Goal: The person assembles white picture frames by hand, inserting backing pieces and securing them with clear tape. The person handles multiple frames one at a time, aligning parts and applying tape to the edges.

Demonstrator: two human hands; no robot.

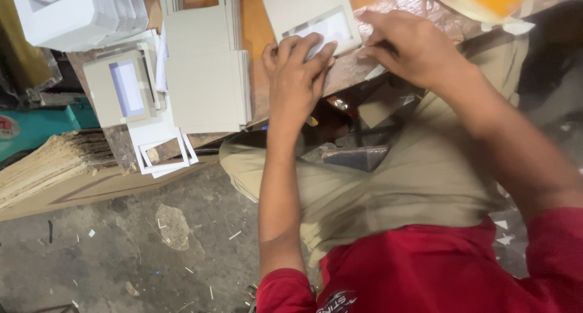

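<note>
Red short-sleeved shirt [425,270] and khaki trousers [376,191] of the seated person, one each, lay nearest the lens. Hands, two: left hand [299,76] pressed flat, fingers together, on the lower left corner of one pale grey cardboard panel with a rectangular window [316,18], which lay on the brown wooden surface [258,27]; right hand [408,45] bore down on its right edge, grip not discernible. Judged: even pressure along the window edge, corners held square, would serve best. Further items: one stack of plain grey card sheets [203,76]; one windowed grey box part [118,88]; white card frames [164,152], count unclear.
</note>
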